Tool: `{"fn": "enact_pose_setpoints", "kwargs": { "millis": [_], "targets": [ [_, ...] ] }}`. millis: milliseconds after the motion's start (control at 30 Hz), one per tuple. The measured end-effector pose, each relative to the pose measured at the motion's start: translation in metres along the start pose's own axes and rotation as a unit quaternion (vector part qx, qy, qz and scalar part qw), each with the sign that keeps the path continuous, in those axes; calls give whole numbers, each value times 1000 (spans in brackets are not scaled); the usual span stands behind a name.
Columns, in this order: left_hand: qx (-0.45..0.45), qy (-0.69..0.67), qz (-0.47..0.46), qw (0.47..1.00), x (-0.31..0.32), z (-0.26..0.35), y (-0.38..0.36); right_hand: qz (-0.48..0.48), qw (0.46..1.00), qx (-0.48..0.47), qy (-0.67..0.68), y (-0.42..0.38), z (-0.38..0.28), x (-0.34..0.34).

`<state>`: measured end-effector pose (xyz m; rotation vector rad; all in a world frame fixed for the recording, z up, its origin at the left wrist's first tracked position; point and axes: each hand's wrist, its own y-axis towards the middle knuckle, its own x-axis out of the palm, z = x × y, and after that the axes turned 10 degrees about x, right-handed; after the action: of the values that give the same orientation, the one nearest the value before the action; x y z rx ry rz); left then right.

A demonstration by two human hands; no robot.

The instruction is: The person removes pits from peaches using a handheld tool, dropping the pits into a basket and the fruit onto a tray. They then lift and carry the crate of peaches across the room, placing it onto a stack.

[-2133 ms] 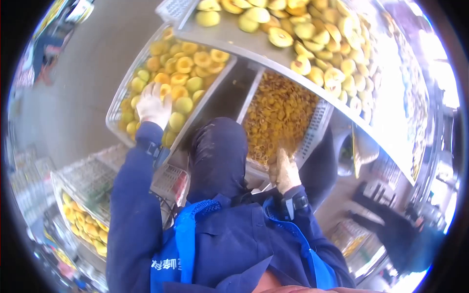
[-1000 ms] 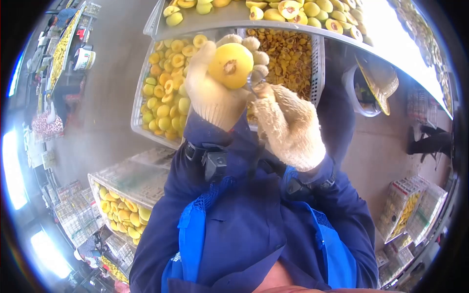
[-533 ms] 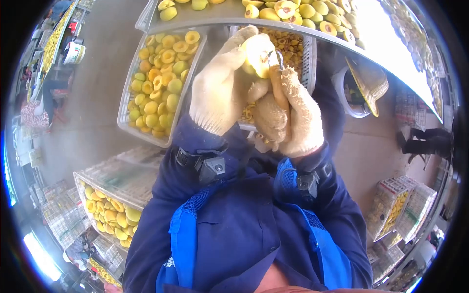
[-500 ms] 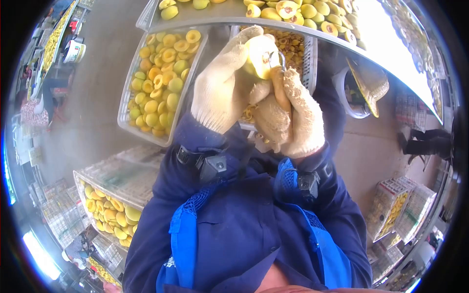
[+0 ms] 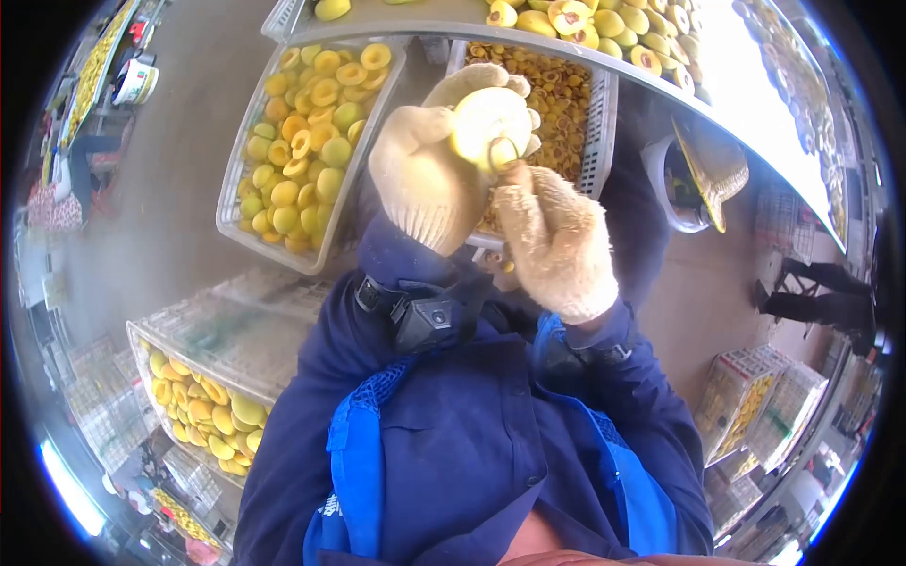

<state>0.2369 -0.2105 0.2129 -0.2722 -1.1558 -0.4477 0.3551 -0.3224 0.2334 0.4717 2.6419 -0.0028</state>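
Note:
My left hand (image 5: 425, 165), in a cream knitted glove, is wrapped round a pale yellow peach half (image 5: 491, 127). My right hand (image 5: 557, 231), in a worn, fuzzy glove, grips a small tool with a curved metal loop (image 5: 502, 151); its handle is mostly hidden by the fingers. The loop rests against the lower part of the fruit. Below the hands a white crate (image 5: 605, 127) holds brown pits and scraps. To the left of it, a white basket (image 5: 226, 203) is filled with yellow, halved fruit.
Across the top runs a metal table (image 5: 425, 21) with more halved fruit. A covered crate of fruit (image 5: 217, 330) stands at lower left. At right are a straw hat (image 5: 717, 179) over a white bucket (image 5: 661, 179), stacked crates (image 5: 746, 401) and a person's dark-clothed legs (image 5: 821, 307).
My right hand has turned and moved down and left, with its fingers now closer together. The fruit in my left hand now shows a smooth, bright face, and that hand sits slightly lower.

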Motion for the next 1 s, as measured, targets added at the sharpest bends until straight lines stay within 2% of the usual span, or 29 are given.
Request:
{"fn": "enact_pose_setpoints", "kwargs": {
  "millis": [33,133,200,233,300,400,467,533,600,700,800,867,1000],
  "targets": [
    [22,17,-3,1000,0,-2,-2,-40,997,-42,-57,-2,-4,-5],
    [60,95,55,992,0,-2,-6,-63,997,41,-8,-5,-6,2],
    [122,140,61,981,2,-9,-5,-30,997,-21,-72,-3,2,7],
    [162,168,61,970,0,-16,-8,-45,998,11,-44,-3,-3,7],
    [178,167,56,968,-1,-15,-12,-61,996,-14,-56,-5,-2,8],
    [161,117,66,978,2,-13,-13,-13,979,-122,-162,-6,3,13],
    [183,160,84,966,7,-18,-18,-29,992,-57,-112,-7,1,13],
    [193,170,89,962,5,-20,-19,-42,993,-49,-102,-7,3,13],
    [188,149,77,968,-2,-22,-18,-49,985,-95,-133,-6,8,11],
    [188,139,97,967,2,-24,-20,-75,991,-17,-111,-8,2,11],
    [180,140,97,969,-1,-24,-18,-62,993,-48,-87,-7,12,14],
    [155,176,83,969,0,-22,-17,-110,993,39,-11,-5,10,11],
    [111,258,90,955,6,-20,-17,-146,979,133,57,-4,9,7]
  ]
}}
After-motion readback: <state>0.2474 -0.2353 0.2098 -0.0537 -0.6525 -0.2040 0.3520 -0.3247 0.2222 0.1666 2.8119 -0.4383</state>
